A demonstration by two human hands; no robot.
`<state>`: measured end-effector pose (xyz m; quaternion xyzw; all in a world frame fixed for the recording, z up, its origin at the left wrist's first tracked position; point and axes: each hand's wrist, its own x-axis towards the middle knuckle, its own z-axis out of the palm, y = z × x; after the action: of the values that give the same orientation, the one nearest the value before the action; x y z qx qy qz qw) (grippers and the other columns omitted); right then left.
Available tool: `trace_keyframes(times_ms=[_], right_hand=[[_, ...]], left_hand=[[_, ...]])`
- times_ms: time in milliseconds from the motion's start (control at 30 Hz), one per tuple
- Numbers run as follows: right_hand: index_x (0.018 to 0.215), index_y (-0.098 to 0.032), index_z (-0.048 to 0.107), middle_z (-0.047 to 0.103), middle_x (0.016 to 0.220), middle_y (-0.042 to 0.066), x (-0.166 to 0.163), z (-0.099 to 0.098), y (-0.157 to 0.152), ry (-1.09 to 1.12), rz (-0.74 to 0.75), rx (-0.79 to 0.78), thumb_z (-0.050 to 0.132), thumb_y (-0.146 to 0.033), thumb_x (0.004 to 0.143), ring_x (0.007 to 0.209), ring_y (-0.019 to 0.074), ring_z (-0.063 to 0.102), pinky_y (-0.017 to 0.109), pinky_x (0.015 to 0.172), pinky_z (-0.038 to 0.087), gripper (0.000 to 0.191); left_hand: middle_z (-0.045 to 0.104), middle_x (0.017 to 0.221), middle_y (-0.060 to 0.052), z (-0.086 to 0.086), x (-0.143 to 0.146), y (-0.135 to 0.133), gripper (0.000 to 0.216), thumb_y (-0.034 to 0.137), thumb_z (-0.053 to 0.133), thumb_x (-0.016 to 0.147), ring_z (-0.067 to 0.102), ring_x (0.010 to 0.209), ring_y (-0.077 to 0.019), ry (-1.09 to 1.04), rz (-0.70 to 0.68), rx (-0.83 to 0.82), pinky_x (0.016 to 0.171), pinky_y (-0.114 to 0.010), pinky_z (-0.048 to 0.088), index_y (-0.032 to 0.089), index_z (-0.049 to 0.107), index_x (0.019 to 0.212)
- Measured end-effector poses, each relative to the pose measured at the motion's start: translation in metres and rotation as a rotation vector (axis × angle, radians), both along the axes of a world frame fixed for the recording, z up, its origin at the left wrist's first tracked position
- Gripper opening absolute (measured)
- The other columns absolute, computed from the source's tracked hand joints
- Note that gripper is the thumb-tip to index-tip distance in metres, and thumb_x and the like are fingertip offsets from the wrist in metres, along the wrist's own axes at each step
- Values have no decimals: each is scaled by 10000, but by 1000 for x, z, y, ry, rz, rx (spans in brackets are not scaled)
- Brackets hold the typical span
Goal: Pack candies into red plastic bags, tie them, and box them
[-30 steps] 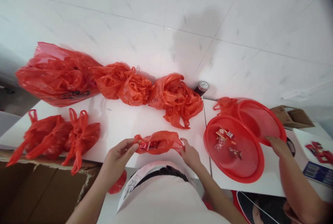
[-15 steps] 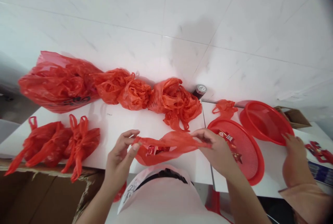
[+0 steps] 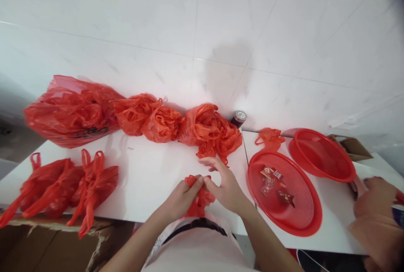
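My left hand (image 3: 180, 199) is closed round the gathered top of a red plastic bag (image 3: 202, 204), just above the front edge of the table. What lies inside the bunched bag is hidden. On its right side, my right hand (image 3: 229, 188) is open, fingers curved and apart, with the thumb at or close to the bag's top. Further right, a red mesh basket (image 3: 307, 221) holds several small packets and a brown star-shaped piece (image 3: 285, 198).
Several knotted red bags (image 3: 101, 179) lie front left, above a cardboard box (image 3: 38, 246). Crumpled red bags (image 3: 164, 124) and a drink can (image 3: 239, 118) line the wall. A red basin (image 3: 328, 154) stands back right. A co-worker's hand (image 3: 375, 196) is at the right.
The bag was stretched wide between both hands; now it is gathered in my left hand. My right hand has come inward and opened. The co-worker's hand has left the basin's rim.
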<state>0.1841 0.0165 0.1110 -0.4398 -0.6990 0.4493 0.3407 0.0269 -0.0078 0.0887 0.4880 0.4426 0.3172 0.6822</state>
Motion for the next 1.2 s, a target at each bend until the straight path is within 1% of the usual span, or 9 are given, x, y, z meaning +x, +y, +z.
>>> trace_keyframes(times_ms=[100, 200, 367, 533, 633, 733, 867, 1033, 1200], right_hand=[[1027, -216, 608, 663, 976, 22, 7, -17, 3, 12, 26, -66, 470, -118, 816, 887, 148, 613, 311, 823, 486, 271], [884, -204, 604, 651, 830, 2, 14, -13, -8, 23, -46, -82, 466, -118, 831, 775, 133, 606, 274, 754, 489, 171], [937, -237, 626, 659, 958, 25, 22, 16, -22, 22, 94, 41, 548, -163, 842, 940, 167, 607, 291, 875, 470, 143], [1223, -259, 578, 637, 1166, 55, 7, -9, 0, 30, 91, 51, 408, -326, 971, 1117, 187, 563, 347, 1005, 404, 311], [1266, -256, 562, 669, 976, 39, -4, -35, 6, -5, 58, -75, 352, -387, 989, 938, 178, 606, 339, 903, 451, 372], [1312, -261, 507, 593, 725, -23, -6, -46, 3, 68, 57, -269, 377, -432, 976, 673, 143, 552, 285, 703, 470, 399], [938, -202, 617, 531, 730, -32, 0, -41, -2, 186, 155, -374, 453, -474, 938, 666, 119, 483, 241, 642, 419, 318], [848, -203, 570, 539, 767, -20, 10, -33, -8, 307, -91, -385, 455, -515, 928, 712, 126, 499, 245, 682, 424, 342], [752, -197, 588, 585, 764, -2, 22, -39, 2, 702, -298, -530, 618, -501, 817, 743, 152, 575, 301, 729, 487, 313]], left_hand=[[612, 688, -1, 1, -6, 5, 422, 550, 385, 923, 594, 662, -148, -44, 37, -80, 676, -267, 469, 188, 558, 792], [581, 626, 24, 3, -14, 9, 420, 558, 398, 920, 556, 607, -133, -34, 46, -59, 623, -249, 441, 186, 588, 876], [707, 916, -66, 9, -27, 13, 323, 418, 505, 907, 611, 846, -185, 88, -75, 162, 805, -292, 457, 168, 709, 907], [654, 710, -14, 6, -24, 11, 152, 176, 544, 808, 553, 644, -129, 293, -144, 348, 629, -234, 438, 173, 696, 806], [594, 614, 29, -2, -20, 9, 189, 48, 480, 724, 499, 555, -102, 448, 4, 429, 563, -208, 397, 184, 611, 714], [662, 831, -12, -10, -16, 7, 213, 48, 463, 744, 598, 707, -134, 511, 210, 569, 657, -234, 453, 205, 595, 802], [665, 1063, -70, -19, -14, 5, 218, 172, 459, 874, 645, 947, -184, 497, 285, 660, 804, -279, 493, 222, 627, 1005], [712, 1106, -59, -22, -17, 4, 331, 316, 419, 952, 661, 986, -193, 521, 112, 528, 868, -291, 490, 237, 633, 1192], [724, 1014, -54, -22, -37, 2, 367, 388, 365, 973, 660, 925, -198, 539, 148, 450, 838, -302, 492, 247, 681, 1095]])
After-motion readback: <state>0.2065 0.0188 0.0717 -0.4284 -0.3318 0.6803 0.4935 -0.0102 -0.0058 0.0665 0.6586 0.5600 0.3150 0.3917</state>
